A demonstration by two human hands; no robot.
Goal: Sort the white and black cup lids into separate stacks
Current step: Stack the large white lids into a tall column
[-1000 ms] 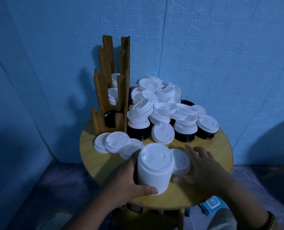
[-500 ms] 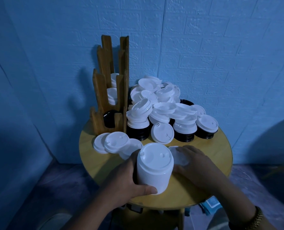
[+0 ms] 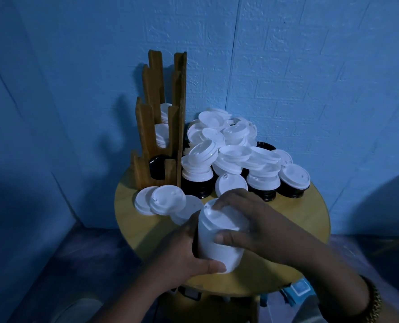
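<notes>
Moved since a second ago, the right hand now caps the white lid stack, fingers curled over its top lid. Beside it the left hand wraps the near-upright stack's left side, at the near edge of the table; the unsorted heap lies beyond.

The tall stack of white plastic cup lids at the front is plain white all over. The loose heap of white plastic lids behind it is the same white, and so are the three flat white lids lying to the left. Short stacks of glossy black plastic lids show dark beneath the heap. The slotted wooden rack is brown, with one black lid in its lowest slot and white ones above. The round wooden worktop is yellow. The wall is blue with an embossed brick pattern. A beaded bracelet is gold-coloured.
</notes>
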